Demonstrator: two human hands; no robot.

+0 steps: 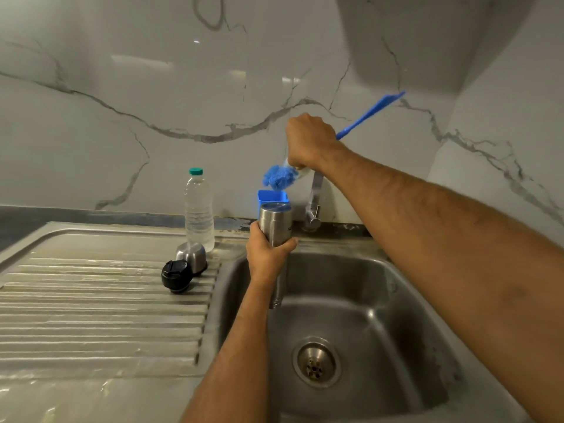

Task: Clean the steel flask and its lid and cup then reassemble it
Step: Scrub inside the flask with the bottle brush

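I'm at the scrub step: my left hand (268, 257) is wrapped round the steel flask (275, 236), upright over the sink (396, 288) with its mouth open, and my right hand (308, 143) is fisted on the blue bottle brush (279, 178), head just above and slightly left of the mouth. Next move, I'd say, is to line up the bristles and push straight down. The tap (314, 203) crowds right behind the flask and the wall sits close behind my right hand, so free room is toward me; lid (177, 276) and cup (193, 254) wait left of my left hand on the surface (91, 300).
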